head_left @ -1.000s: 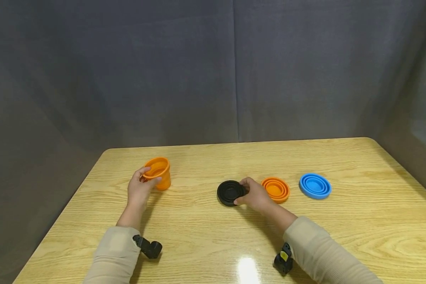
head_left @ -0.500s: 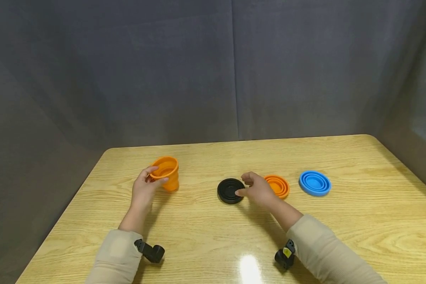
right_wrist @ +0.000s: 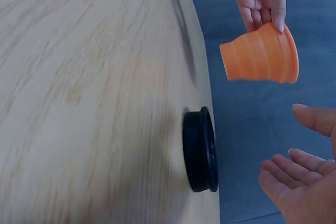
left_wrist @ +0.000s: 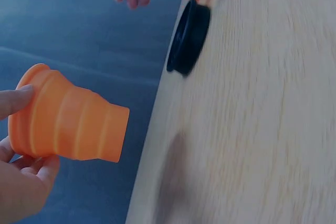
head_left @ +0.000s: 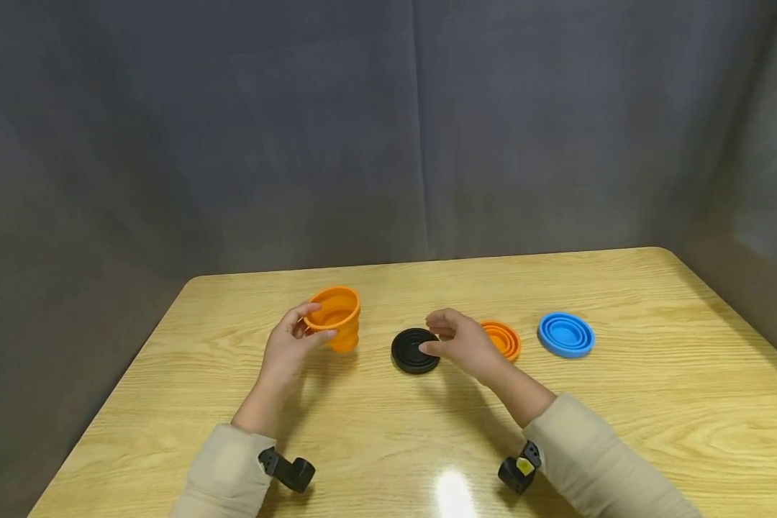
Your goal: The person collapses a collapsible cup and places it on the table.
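Observation:
My left hand (head_left: 289, 347) grips an orange collapsible cup (head_left: 344, 332) by its rim, thumb on the near side and fingers round the far side. The cup is extended, its ribbed wall narrowing to the base; both wrist views show it raised off the table. My right hand (head_left: 464, 347) hovers over the right edge of a collapsed black collapsible cup (head_left: 406, 352), its thumb and fingers spread apart. In the right wrist view that hand (right_wrist: 302, 182) holds nothing, and the black cup (right_wrist: 197, 150) lies on the table apart from it.
Behind my right hand lies a collapsed orange cup (head_left: 509, 338), partly hidden by the hand. Farther right is a collapsed blue cup (head_left: 566, 334). All of them lie on a wood-grain table (head_left: 362, 446), with a dark grey curtain (head_left: 298, 144) behind it.
My left hand has moved right with the orange cup, bringing it near the black one. My right hand has let go of the black cup and lifted slightly off it.

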`<action>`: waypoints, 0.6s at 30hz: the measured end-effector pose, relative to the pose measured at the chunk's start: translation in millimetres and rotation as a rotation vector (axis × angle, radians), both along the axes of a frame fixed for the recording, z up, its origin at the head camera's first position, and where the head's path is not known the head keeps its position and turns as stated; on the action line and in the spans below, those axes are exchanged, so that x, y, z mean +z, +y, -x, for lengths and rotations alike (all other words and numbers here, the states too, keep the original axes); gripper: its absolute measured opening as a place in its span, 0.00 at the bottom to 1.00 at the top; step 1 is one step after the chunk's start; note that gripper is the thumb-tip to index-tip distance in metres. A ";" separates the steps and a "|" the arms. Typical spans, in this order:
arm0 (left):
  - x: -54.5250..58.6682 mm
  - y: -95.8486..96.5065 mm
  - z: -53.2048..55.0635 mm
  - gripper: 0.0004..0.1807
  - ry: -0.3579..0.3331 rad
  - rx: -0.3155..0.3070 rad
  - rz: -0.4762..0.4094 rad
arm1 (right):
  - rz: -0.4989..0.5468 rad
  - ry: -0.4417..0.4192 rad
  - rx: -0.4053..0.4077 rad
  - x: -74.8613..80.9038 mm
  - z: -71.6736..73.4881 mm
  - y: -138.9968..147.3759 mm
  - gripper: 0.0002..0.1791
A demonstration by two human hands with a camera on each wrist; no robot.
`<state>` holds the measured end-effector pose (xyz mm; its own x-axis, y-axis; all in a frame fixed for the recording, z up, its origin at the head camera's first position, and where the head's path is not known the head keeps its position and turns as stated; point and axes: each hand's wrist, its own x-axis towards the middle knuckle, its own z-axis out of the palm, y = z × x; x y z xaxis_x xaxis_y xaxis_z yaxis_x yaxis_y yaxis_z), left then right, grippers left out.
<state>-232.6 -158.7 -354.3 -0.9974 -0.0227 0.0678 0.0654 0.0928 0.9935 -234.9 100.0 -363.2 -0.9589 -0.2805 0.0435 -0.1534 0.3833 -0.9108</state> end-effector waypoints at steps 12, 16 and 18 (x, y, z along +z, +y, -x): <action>4.0 28.3 -14.8 0.25 0.010 -0.116 -0.112 | 0.076 0.156 0.059 15.4 -9.8 -5.6 0.26; 3.8 33.7 -20.0 0.24 0.006 -0.148 -0.103 | 0.066 0.186 0.055 19.5 -16.9 -4.5 0.26; 2.6 35.5 -21.8 0.24 0.005 -0.163 -0.103 | 0.054 0.194 0.049 20.3 -19.3 -3.7 0.26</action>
<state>-210.9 -123.1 -351.7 -0.9882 0.1318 0.0786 0.0764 -0.0218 0.9968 -215.6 96.2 -342.9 -0.9163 -0.3190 0.2422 -0.3451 0.3222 -0.8815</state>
